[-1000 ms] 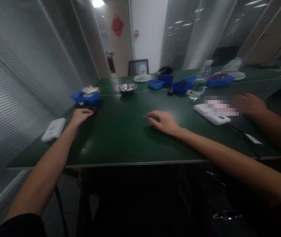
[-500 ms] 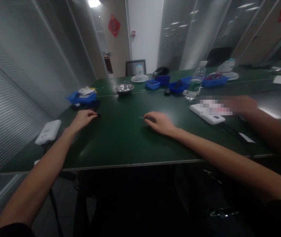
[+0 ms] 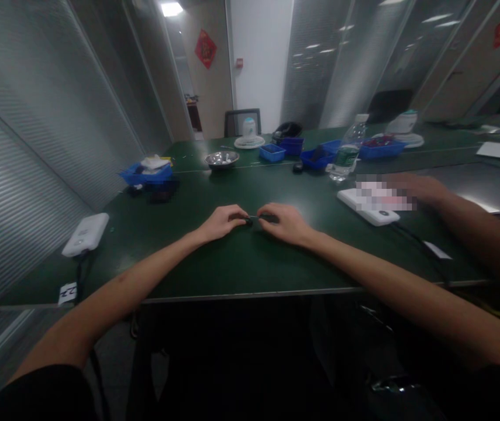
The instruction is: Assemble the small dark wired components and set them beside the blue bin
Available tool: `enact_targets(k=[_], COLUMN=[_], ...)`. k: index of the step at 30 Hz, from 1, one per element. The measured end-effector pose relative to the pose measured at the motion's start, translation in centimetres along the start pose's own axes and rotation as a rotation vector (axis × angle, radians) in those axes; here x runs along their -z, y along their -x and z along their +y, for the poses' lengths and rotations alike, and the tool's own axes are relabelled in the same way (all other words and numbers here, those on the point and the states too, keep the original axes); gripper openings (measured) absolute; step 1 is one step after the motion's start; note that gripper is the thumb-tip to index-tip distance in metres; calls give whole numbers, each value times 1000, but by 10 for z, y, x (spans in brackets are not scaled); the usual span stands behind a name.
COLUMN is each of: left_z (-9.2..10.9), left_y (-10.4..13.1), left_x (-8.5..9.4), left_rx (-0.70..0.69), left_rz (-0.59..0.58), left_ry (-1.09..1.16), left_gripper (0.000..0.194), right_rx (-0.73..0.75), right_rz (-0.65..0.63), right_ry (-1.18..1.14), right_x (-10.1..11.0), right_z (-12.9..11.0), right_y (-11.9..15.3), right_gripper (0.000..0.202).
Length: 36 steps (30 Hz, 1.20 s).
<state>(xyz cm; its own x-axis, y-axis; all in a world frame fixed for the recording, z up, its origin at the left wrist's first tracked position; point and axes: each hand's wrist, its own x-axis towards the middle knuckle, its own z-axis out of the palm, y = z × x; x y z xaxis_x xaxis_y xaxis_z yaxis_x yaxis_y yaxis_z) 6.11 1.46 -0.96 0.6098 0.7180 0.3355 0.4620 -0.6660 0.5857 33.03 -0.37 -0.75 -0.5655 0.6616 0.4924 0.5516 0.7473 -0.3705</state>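
Note:
Over the green tabletop (image 3: 214, 266) my two hands are close together, fingertips almost meeting. My left hand (image 3: 223, 222) is closed in a pinch on a small black piece (image 3: 248, 222), too small to identify. My right hand (image 3: 288, 224) is closed round a thin metal-tipped tool with a dark handle (image 3: 269, 218). The tool's slim tip (image 3: 254, 217) points left and lies at the black piece; whether the two touch I cannot tell. Fingers hide most of the handle.
A metal bowl (image 3: 222, 161) and blue bins (image 3: 271, 153) stand farther back. Left are a blue tray (image 3: 138, 175) and a white power bank (image 3: 86, 234). Right are a water bottle (image 3: 348, 152), another white power bank (image 3: 366, 209) and another person's hand (image 3: 420, 188).
My left hand has moved right from beside the blue tray, bringing the black piece to the tool's tip. My right hand has stayed nearly in place.

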Motion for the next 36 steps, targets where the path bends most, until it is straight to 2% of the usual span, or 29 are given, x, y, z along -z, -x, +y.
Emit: enact_targets(k=[6,13,18,29,32,36], left_z=[-4,5,10,0,-1,-2], left_y=[11,11,12,12,12,11], left_x=[11,6,4,8,6,5], left_rx=[56,28,6,19,46,88], left_rz=[32,3,6,-78,-81,-61], left_ry=[-12,51,100,211,201,223], left_gripper=[21,23,21,22,30,61], right_rx=[2,25,79,151,113,27], right_rz=[-26,-143,-159,-192,-157,-69], right_ry=[1,70,86,43,27,23], right_x=[4,6,5,5,3,-1], right_z=[-3,-10,-10,-10,-12,-9], right_y=[3,2,2,1,-1,-3], right_gripper=[18,24,27,29,28,26])
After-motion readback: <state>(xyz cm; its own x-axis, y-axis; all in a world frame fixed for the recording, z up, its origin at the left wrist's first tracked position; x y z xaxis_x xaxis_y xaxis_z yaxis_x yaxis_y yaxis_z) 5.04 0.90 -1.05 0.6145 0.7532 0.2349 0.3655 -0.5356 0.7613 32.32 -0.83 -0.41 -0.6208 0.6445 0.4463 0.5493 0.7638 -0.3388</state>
